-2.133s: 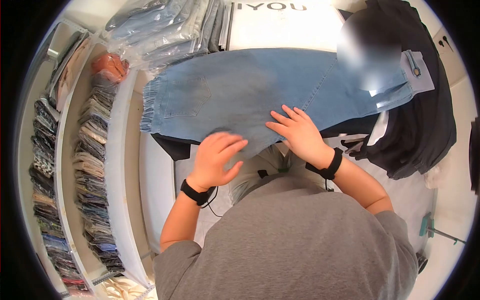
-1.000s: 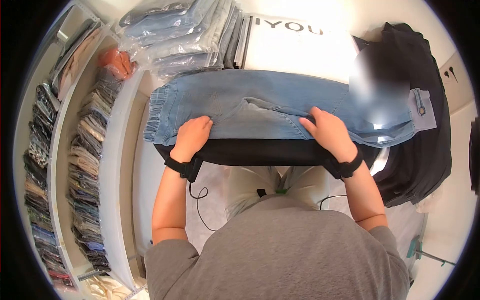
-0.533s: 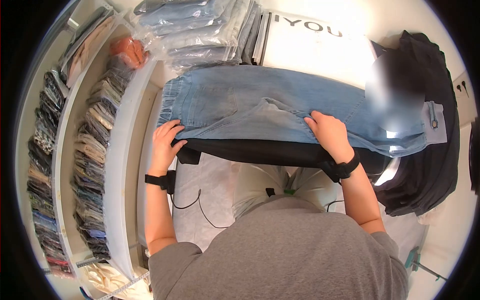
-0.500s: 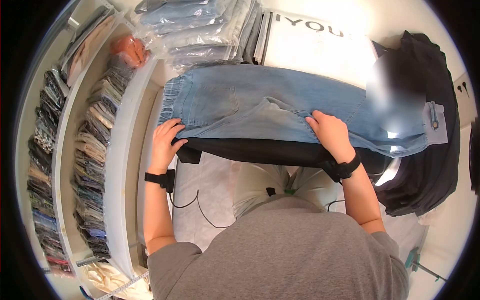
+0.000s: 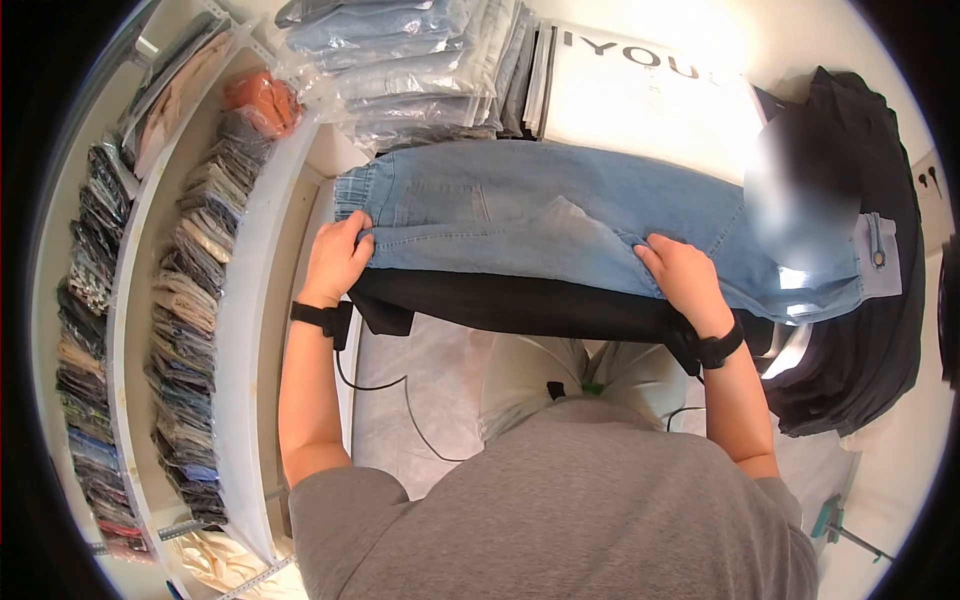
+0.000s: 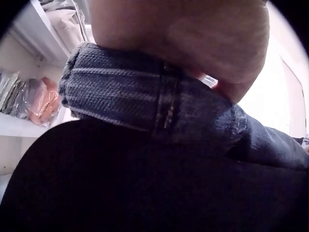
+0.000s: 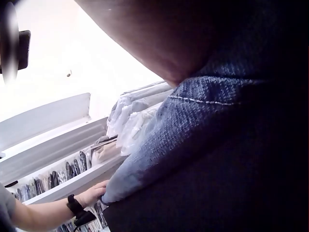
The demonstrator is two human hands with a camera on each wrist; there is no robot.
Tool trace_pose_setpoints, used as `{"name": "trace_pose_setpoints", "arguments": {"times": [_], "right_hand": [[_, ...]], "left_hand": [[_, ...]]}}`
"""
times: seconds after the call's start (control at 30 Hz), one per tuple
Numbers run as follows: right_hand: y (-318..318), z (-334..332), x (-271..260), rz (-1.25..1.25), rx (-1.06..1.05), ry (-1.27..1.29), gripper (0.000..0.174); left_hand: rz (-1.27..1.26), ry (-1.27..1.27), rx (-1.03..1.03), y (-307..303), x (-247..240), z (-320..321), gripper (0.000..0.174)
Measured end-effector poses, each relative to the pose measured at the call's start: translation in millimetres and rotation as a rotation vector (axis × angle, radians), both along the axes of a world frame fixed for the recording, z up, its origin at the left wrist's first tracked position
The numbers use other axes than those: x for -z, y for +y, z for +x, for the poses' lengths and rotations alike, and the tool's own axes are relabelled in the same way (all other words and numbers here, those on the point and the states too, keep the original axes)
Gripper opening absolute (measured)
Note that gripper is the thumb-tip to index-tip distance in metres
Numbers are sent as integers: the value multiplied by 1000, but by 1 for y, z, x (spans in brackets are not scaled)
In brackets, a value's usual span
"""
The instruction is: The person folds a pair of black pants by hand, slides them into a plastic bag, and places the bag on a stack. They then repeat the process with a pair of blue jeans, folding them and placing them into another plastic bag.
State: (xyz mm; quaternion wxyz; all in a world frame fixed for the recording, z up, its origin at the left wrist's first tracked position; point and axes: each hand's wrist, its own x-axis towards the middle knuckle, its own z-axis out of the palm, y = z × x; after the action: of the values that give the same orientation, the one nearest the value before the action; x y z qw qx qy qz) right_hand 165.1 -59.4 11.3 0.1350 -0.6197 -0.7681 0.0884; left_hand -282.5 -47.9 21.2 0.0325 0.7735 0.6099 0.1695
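A pair of blue jeans (image 5: 560, 185) lies lengthwise across a black-covered surface (image 5: 520, 305), elastic waistband (image 5: 352, 192) to the left and buttoned cuff (image 5: 878, 255) to the right. My left hand (image 5: 338, 258) grips the near corner by the waistband, its fingers curled over the cloth. Further along the near edge, my right hand (image 5: 690, 280) pinches the denim beside a stitched seam. Between the hands a flap of denim is folded in, peaking near the middle. From the left wrist, the ribbed waistband (image 6: 116, 87) shows close under the hand. The right wrist view shows the seamed denim (image 7: 169, 130).
Bagged folded jeans (image 5: 400, 70) are piled at the back left, beside white printed packaging bags (image 5: 650, 100). Black garments (image 5: 850, 360) hang over the right end. Shelves of bagged clothes (image 5: 185, 330) line the left side. Cables trail from the wrist cameras.
Both hands lay spread on the jeans at first. The near edge has since been folded in. My left hand has moved left to the waistband corner and closed on it; my right hand grips the edge.
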Motion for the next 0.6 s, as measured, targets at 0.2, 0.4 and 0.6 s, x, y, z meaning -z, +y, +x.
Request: {"name": "trace_pose_setpoints", "arguments": {"times": [0.2,0.4,0.6], "right_hand": [[4,0,1,-39,32,-5,33],[5,-2,2,-75,39,-22,33],[0,8,11,11,27,76,31]], "left_hand": [[145,171,-137,-18,1,30,21],[319,-76,123,-40,-4,139,41],[23,45,172,-34,19,225,41]]}}
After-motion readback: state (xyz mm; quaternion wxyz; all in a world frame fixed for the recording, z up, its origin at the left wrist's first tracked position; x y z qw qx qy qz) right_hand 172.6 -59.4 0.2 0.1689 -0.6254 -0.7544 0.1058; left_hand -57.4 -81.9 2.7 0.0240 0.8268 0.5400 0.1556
